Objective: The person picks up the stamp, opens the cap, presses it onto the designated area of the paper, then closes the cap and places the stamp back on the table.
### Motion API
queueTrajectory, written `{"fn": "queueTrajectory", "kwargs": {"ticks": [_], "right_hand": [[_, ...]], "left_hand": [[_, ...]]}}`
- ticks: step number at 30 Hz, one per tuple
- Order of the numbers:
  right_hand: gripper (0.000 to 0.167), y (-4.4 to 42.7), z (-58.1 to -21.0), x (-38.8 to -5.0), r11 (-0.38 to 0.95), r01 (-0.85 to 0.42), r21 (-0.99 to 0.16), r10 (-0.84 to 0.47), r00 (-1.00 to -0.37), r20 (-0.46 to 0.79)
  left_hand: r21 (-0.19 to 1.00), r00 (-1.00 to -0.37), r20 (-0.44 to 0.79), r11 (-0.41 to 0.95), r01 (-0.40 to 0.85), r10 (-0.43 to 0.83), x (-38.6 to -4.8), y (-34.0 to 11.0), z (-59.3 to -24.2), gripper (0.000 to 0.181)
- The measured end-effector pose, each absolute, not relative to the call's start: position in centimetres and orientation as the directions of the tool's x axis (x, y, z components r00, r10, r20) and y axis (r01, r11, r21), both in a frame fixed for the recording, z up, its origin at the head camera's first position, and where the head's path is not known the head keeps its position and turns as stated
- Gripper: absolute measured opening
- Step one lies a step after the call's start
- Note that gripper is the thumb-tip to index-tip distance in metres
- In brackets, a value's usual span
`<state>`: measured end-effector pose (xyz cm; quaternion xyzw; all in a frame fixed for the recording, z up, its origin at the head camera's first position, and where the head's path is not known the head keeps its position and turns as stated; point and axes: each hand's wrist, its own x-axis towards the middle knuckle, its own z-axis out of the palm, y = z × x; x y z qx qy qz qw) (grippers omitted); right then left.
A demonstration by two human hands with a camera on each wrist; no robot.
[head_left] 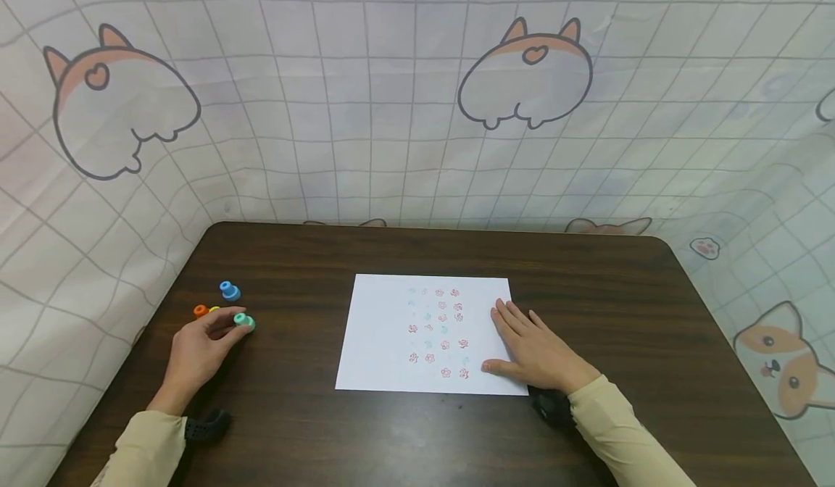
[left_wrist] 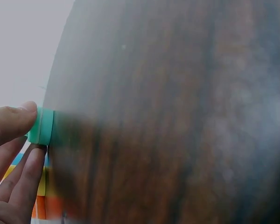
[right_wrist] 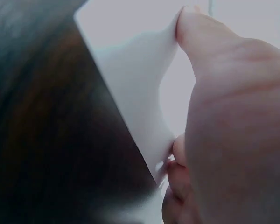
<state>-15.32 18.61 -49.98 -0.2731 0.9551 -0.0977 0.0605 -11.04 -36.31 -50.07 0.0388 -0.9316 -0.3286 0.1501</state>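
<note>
Between thumb and fingers, my left hand (head_left: 198, 353) pinches a small mint-green stamp (head_left: 244, 320) at the left of the table. In the left wrist view the green stamp (left_wrist: 43, 127) stands at or just above the tabletop; I cannot tell which. Close by that hand are an orange stamp (head_left: 201, 311), a yellow stamp (head_left: 214, 309) mostly hidden behind the fingers, and a blue stamp (head_left: 230, 291) a little farther back. My right hand (head_left: 541, 346) rests with straight fingers on the right edge of a white paper sheet (head_left: 375, 335), which bears rows of red and pale blue-green prints.
The dark wooden table (head_left: 293, 429) has rounded far corners. A white gridded cloth (head_left: 391, 146) with cartoon corgis hangs behind it and at both sides. Black wrist straps show at the left wrist (head_left: 207, 427) and right wrist (head_left: 553, 407).
</note>
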Motion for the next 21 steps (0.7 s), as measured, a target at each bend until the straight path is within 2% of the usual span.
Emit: {"fn": "queueTrajectory", "kwargs": {"ticks": [9,21], "right_hand": [[0.097,18.68,-49.69,-15.39,0.821,-0.539,-0.19,-0.558,-0.828,-0.061],[0.097,18.72,-49.74,-15.53,0.823,-0.524,-0.221,-0.548,-0.834,-0.064]], "left_hand": [[0.559,-0.952,0.267,0.829,0.023,-0.153,-10.97,-35.99,-49.67,0.035],[0.531,-0.945,0.303,0.845,0.063,-0.12,-10.86,-36.06,-49.28,0.04]]}}
